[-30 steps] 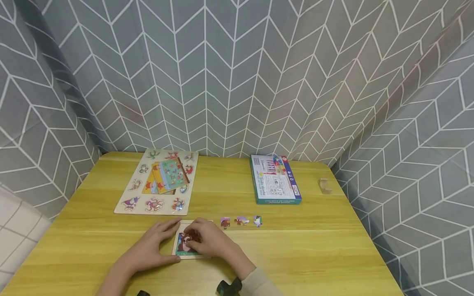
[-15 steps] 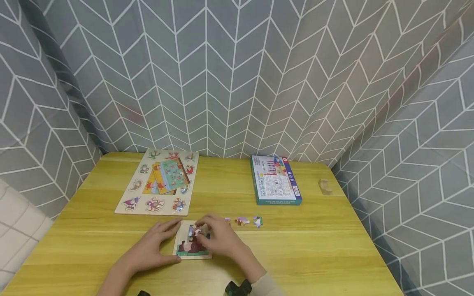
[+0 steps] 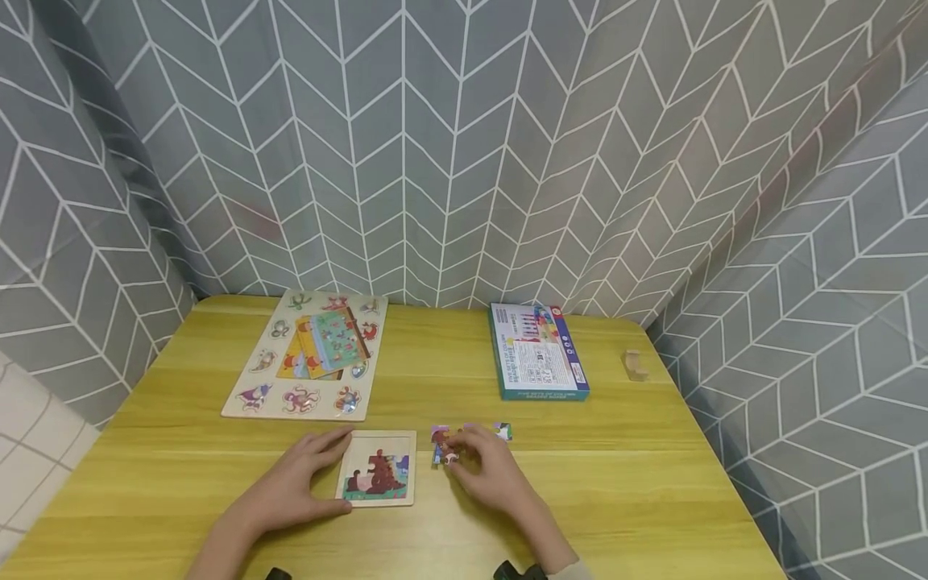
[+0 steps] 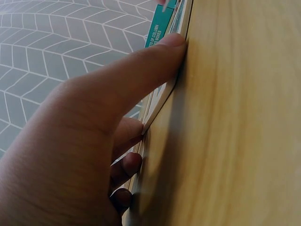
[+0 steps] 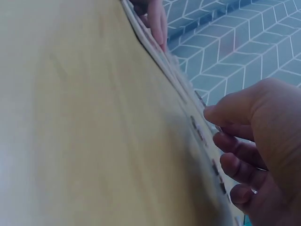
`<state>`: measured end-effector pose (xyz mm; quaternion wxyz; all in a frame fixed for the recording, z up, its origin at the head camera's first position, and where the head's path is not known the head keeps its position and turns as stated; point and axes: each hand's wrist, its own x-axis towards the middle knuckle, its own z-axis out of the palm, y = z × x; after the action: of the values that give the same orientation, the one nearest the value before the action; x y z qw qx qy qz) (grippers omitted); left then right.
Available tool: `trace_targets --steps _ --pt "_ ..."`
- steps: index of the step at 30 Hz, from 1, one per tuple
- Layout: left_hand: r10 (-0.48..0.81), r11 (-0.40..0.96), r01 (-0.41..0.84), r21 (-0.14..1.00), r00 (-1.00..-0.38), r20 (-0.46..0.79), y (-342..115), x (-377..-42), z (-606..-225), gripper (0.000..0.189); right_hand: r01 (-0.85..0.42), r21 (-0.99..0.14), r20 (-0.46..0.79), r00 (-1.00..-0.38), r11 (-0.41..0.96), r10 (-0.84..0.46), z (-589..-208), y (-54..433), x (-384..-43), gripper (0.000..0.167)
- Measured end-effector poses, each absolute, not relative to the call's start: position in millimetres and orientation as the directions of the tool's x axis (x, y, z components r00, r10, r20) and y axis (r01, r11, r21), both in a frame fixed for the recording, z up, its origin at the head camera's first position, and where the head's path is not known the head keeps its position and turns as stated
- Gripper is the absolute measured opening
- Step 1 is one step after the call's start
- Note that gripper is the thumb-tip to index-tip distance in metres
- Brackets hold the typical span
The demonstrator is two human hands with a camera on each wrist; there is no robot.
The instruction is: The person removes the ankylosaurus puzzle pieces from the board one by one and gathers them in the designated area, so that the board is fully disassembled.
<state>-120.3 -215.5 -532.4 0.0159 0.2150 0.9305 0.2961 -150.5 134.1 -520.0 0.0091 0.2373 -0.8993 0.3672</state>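
Note:
A square wooden puzzle tray (image 3: 376,503) lies on the table, with joined brown, blue and green pieces (image 3: 380,477) in its lower and right part and bare wood above. My left hand (image 3: 293,483) holds the tray's left side, thumb at the near corner and fingers at the far one; the left wrist view shows the thumb against the edge. To the right of the tray, my right hand (image 3: 493,475) pinches a jigsaw piece (image 3: 451,457) with blue and pale pink on it, low over the table. Loose jigsaw pieces (image 3: 503,431) lie just beyond, partly hidden by its fingers.
Behind the tray on the left, a cream board (image 3: 241,405) with animal pictures carries colourful cards (image 3: 337,342). A teal-edged flat box (image 3: 540,362) lies at the back, and a small wooden block (image 3: 635,366) at the right. A patterned grey curtain (image 3: 435,161) surrounds the table.
My right hand has lifted a jigsaw piece off the tray and carried it right, beside the loose pieces. Bare wood now shows in the tray's upper part. My left hand has stayed put.

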Motion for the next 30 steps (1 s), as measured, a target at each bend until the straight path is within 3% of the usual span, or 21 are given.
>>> trace_targets --steps 9,30 --pt "0.414 0.730 0.389 0.562 -0.906 0.089 -215 -121 -532 0.104 -0.500 -0.636 0.211 -0.845 0.588 -0.491 -530 137 -149 0.027" --pt "0.407 0.725 0.403 0.559 -0.905 0.125 -215 -120 -533 0.102 -0.474 -0.630 0.156 -0.853 0.616 -0.498 -531 136 -152 0.033"
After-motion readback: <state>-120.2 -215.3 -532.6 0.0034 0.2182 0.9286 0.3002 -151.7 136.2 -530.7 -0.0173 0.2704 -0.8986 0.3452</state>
